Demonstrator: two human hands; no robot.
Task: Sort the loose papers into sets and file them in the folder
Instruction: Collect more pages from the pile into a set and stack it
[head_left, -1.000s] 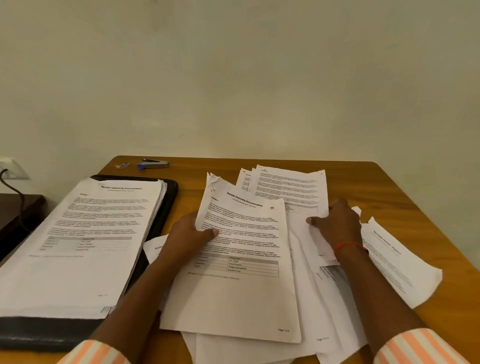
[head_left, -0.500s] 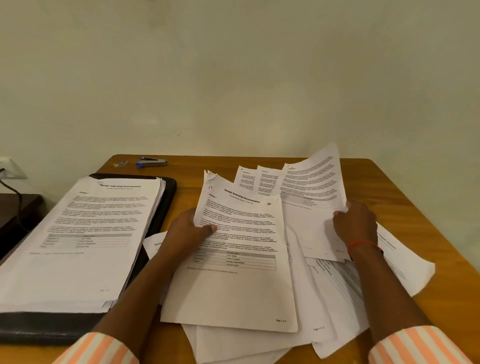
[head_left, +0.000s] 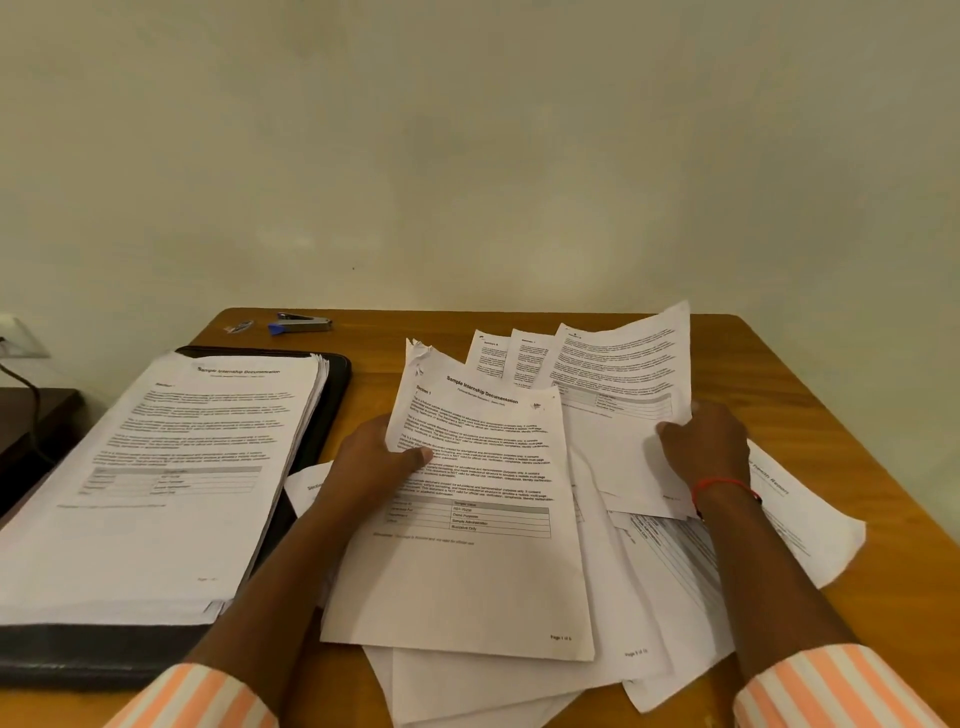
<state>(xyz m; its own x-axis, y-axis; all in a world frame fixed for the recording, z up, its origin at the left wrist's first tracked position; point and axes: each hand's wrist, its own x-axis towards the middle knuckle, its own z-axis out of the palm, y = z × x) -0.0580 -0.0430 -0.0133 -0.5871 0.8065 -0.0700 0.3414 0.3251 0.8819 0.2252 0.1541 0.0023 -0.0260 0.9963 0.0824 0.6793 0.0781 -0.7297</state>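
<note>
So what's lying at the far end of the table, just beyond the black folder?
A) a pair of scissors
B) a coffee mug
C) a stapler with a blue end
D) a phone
C: a small metal stapler with a blue end lies on the table, beyond the folder.

Far left corner of the wooden table (head_left: 810, 395): a grey stapler (head_left: 301, 324) with a blue end lies flat, and just to its left sits a small shiny metal piece (head_left: 239, 327), too small to identify. Behind it all is a plain pale wall (head_left: 467, 156). At the left edge, a wall socket (head_left: 15, 338), with a dark cable (head_left: 36, 410) hanging over a dark low surface (head_left: 47, 405).
</note>
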